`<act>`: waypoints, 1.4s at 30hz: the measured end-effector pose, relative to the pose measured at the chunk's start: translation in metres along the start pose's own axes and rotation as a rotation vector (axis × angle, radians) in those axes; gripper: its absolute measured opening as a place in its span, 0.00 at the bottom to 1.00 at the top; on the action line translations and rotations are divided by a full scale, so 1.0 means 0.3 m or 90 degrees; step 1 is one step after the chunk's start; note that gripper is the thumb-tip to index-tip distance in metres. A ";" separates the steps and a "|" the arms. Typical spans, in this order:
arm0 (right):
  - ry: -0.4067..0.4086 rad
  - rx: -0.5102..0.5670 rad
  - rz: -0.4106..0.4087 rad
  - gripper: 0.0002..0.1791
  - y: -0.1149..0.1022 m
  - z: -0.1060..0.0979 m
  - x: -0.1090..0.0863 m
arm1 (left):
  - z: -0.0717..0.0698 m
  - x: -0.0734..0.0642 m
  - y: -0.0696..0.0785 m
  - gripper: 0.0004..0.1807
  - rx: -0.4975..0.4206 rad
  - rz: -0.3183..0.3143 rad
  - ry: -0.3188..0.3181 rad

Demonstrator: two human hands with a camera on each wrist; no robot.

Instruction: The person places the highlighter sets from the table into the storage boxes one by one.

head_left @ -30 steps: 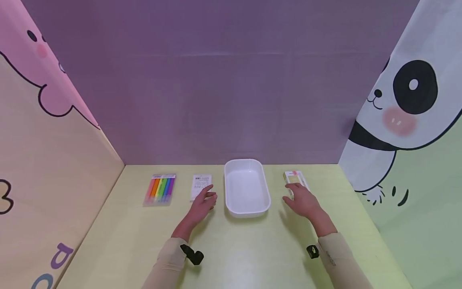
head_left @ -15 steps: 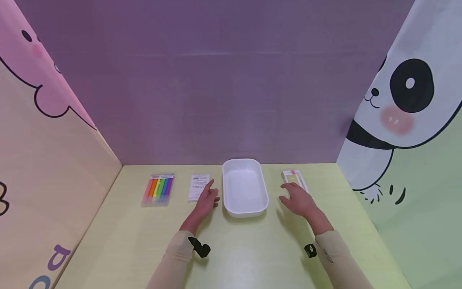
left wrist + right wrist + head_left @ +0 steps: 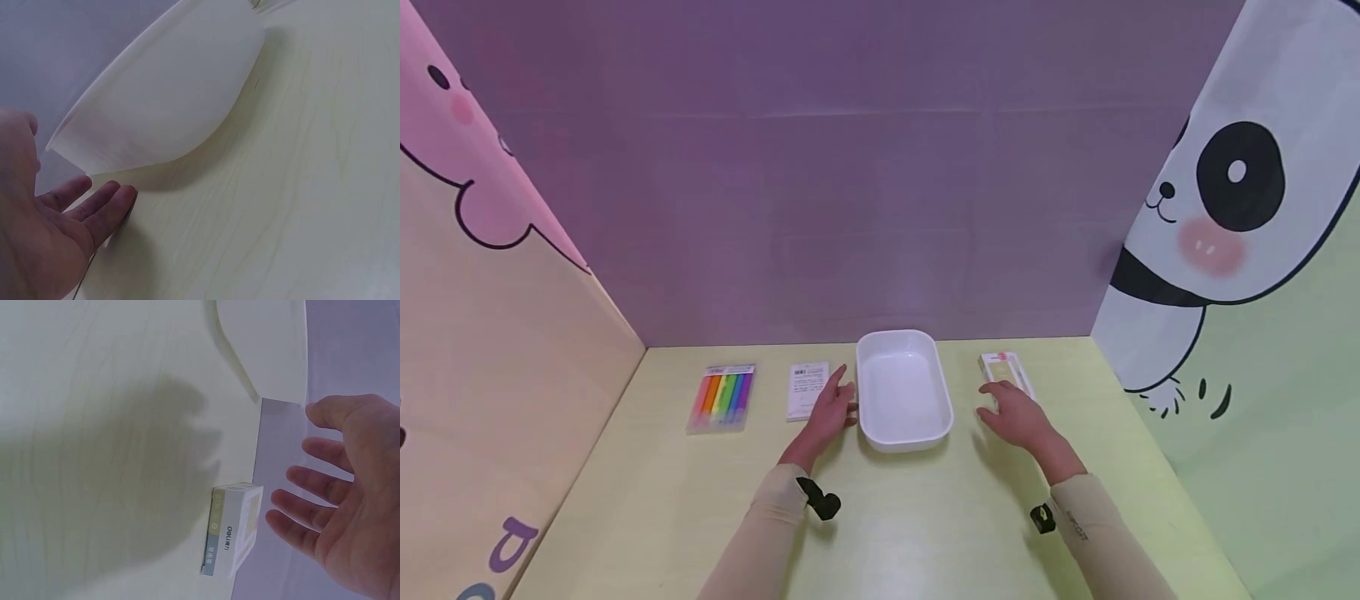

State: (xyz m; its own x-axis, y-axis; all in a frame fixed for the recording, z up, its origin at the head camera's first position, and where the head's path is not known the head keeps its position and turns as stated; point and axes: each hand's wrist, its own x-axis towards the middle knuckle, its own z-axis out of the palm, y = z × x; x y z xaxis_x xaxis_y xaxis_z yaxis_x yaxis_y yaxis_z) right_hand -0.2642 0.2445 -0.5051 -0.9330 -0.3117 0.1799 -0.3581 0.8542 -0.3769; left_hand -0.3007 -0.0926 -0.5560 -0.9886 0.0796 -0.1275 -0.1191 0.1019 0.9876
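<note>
Fingers (image 3: 315, 483) spread, left hand (image 3: 832, 411) hovers beside the tray rim (image 3: 907, 446), right hand (image 3: 1017, 415) across a gap.

Booth-like tabletop set: purple backdrop (image 3: 865, 183), panda-print side panel (image 3: 1240, 292), pink-cartoon side panel (image 3: 497, 325), pale table (image 3: 917, 525).

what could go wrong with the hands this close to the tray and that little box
The left hand is right beside the white tray, so a small sideways move might shove it.
The right hand partly covers the small box in the head view, so the person might misjudge the grip and knock it askew.
</note>
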 end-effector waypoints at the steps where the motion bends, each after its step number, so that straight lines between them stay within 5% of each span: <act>1: -0.002 0.001 0.001 0.20 0.000 0.002 0.000 | 0.000 0.005 0.002 0.31 -0.001 -0.001 -0.001; 22: 0.068 0.003 0.047 0.19 0.037 0.005 0.026 | 0.011 0.043 0.013 0.29 -0.024 -0.009 -0.029; 33: 0.097 0.016 0.060 0.21 0.059 0.008 0.074 | 0.016 0.036 0.037 0.29 0.070 0.014 -0.045; 42: 0.123 0.016 0.059 0.22 0.082 0.012 0.110 | 0.017 0.039 0.037 0.29 0.089 0.019 -0.038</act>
State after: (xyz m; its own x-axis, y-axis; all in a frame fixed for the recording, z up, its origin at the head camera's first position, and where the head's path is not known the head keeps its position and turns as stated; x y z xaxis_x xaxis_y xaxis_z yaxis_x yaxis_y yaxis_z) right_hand -0.3038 0.2537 -0.5118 -0.9388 -0.1445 0.3126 -0.2737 0.8640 -0.4226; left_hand -0.3130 -0.0855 -0.5470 -0.9839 0.1422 -0.1079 -0.0722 0.2361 0.9690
